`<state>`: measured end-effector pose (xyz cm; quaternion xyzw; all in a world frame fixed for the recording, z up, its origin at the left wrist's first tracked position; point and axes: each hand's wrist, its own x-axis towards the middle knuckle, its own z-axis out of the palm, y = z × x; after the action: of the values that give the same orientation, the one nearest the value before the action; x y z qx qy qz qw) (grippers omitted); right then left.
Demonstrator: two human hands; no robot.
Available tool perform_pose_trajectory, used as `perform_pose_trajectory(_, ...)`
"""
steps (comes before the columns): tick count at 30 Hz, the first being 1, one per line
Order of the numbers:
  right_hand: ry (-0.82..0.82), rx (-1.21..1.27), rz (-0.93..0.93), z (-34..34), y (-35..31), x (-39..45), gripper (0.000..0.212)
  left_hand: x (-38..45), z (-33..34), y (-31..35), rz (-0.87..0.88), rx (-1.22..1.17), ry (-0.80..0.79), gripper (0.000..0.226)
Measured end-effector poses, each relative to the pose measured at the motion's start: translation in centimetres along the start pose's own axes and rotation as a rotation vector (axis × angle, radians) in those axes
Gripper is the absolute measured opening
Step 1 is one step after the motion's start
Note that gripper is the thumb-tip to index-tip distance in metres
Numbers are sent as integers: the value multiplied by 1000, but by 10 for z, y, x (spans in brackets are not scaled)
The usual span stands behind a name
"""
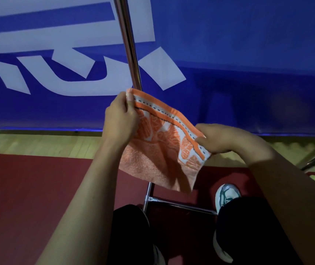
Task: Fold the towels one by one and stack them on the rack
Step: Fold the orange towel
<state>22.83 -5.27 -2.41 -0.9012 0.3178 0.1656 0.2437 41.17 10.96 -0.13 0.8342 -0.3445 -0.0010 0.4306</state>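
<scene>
Head view: left hand and right hand each pinch an end of the orange-and-white patterned terry towel's banded edge, holding it taut midair before the shiny metal rack pole, likely aligning a fold.

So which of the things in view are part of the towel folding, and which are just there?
Part of the job:
- orange towel, held in the air
- left hand, pinching its upper corner
- right hand, pinching the other end of its striped border
- metal rack pole

Just there:
- blue banner
- red mat
- wooden floor
- shoe
</scene>
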Motion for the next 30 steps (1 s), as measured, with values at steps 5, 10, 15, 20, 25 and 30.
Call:
perform_pose_trajectory(5, 185, 338, -101, -6, -11, -11, 23, -5, 7, 5, 49, 19, -138, 47)
perform_pose_trajectory(10, 332, 568, -186, -10, -21, -10, 22, -10, 15, 12, 119, 47, -248, 48)
perform_pose_trajectory(15, 333, 847, -198, -12, -25, -12, 27, -18, 21, 21, 208, 24, -402, 30)
perform_pose_trajectory(20, 280, 1021, -162, -16, -23, -11, 22, -19, 21, 23, 217, 11, -422, 34)
perform_pose_trajectory(25, 376, 858, -231, -12, -22, -13, 17, -20, 21, 23, 238, -16, -457, 32)
perform_pose_trajectory(30, 457, 744, -215, -11, -20, -10, 12, -19, 23, 18, 271, -10, -491, 31)
